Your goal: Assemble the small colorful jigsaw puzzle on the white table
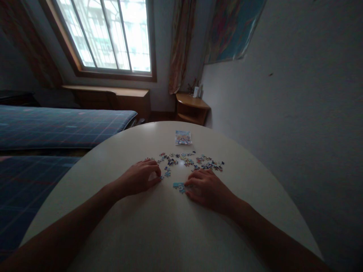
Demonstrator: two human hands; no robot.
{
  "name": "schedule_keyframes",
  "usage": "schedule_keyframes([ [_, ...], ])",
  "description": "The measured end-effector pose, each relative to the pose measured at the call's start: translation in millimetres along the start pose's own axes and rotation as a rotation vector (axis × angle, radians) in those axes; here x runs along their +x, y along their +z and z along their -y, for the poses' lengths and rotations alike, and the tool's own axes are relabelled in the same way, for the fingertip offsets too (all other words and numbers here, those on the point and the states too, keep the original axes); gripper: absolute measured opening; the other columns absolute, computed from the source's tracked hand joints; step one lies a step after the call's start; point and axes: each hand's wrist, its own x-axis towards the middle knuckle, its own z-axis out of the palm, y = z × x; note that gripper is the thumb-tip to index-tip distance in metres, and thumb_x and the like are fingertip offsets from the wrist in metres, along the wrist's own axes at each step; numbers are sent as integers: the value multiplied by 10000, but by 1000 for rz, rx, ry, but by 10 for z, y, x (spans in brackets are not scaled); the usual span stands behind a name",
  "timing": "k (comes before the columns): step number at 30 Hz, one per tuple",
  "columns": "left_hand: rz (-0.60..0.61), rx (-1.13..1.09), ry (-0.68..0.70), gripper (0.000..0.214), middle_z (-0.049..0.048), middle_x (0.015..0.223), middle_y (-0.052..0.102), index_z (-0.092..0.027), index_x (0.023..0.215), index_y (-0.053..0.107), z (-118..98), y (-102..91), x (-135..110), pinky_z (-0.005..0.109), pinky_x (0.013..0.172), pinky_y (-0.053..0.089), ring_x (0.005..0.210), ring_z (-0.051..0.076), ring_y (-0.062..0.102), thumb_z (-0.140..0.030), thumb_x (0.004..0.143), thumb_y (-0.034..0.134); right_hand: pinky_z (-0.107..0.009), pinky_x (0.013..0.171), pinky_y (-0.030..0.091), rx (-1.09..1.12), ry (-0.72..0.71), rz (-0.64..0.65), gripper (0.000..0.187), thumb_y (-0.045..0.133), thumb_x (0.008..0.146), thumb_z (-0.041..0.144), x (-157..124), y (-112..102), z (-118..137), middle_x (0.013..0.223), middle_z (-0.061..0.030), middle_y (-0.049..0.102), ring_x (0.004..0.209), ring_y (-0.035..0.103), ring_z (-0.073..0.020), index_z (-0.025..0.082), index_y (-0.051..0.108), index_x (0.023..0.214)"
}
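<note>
Several jigsaw puzzle pieces (pixel 187 162) lie scattered in a band across the white round table (pixel 159 234). My left hand (pixel 143 175) rests at the left of them, thumb and forefinger closed at a small blue puzzle piece (pixel 162 177). Just beyond its fingertips lie a few more bluish pieces (pixel 167 172). My right hand (pixel 205 189) is curled on the tabletop, its thumb and fingertips at the right edge of a small joined group of light-blue puzzle pieces (pixel 178 186). Parts of the pieces under the right fingers are hidden.
A small picture card or packet (pixel 183 138) lies beyond the loose pieces. A bed with a blue plaid cover (pixel 56 126) stands left of the table. The wall (pixel 297 113) runs along the right, and a wooden corner shelf (pixel 191 104) stands behind.
</note>
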Motion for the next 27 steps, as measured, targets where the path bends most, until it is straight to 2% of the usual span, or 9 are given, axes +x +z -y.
schedule_keyframes([
  [3, 27, -48, 19, 89, 45, 982, 649, -217, 899, 649, 31, 10, -12, 365, 870, 452, 967, 230, 591, -282, 902, 588, -394, 915, 403, 0, -2, -1, 156, 675, 856, 270, 6, 11, 14, 1007, -42, 706, 976, 629, -207, 240, 717, 1004],
  [9, 21, -135, -9, 120, 34, 877, 663, -208, 877, 637, 14, 51, -10, 308, 738, 462, 830, 206, 607, -313, 906, 588, -387, 922, 412, 3, -29, 7, 196, 638, 887, 264, 9, 60, -9, 1045, -53, 705, 980, 627, -201, 248, 708, 1069],
  [13, 2, -338, -57, 125, 20, 831, 688, -199, 866, 651, -106, 101, 32, 272, 680, 471, 750, 169, 625, -316, 884, 613, -406, 947, 407, 28, -23, -27, 215, 624, 899, 251, 13, 94, -5, 1088, -60, 709, 1027, 620, -218, 244, 695, 1102],
  [17, -30, -570, -84, 155, 12, 766, 697, -176, 835, 659, -305, 199, 81, 229, 602, 470, 679, 138, 622, -318, 877, 612, -389, 958, 424, 196, 41, -137, 293, 680, 866, 248, 19, 126, 71, 1095, -56, 721, 1037, 633, -207, 224, 659, 1158],
  [20, -45, -682, -109, 153, 11, 761, 700, -170, 833, 662, -431, 292, 105, 229, 615, 488, 678, 133, 630, -310, 874, 614, -352, 899, 458, 300, 58, -184, 305, 715, 840, 236, 28, 147, 129, 966, -23, 739, 889, 660, -173, 238, 666, 1140],
  [23, -59, -782, -140, 141, 19, 767, 704, -161, 835, 651, -488, 369, 108, 237, 622, 510, 683, 139, 647, -296, 868, 628, -322, 861, 469, 324, 57, -192, 199, 703, 853, 214, 39, 122, 132, 850, 7, 736, 807, 664, -150, 250, 707, 1048],
  [25, -95, -758, -127, 118, 29, 800, 712, -164, 876, 648, -492, 393, 98, 256, 655, 535, 716, 150, 664, -277, 888, 616, -312, 844, 476, 327, 78, -189, 118, 694, 862, 215, 43, 63, 94, 835, 10, 742, 782, 668, -142, 247, 732, 969],
  [27, -156, -622, -49, 102, 44, 903, 720, -180, 958, 653, -477, 393, 80, 302, 751, 556, 812, 167, 677, -256, 912, 603, -296, 798, 492, 347, 118, -190, 88, 699, 856, 219, 42, -14, 29, 830, 6, 748, 754, 671, -140, 239, 745, 928],
])
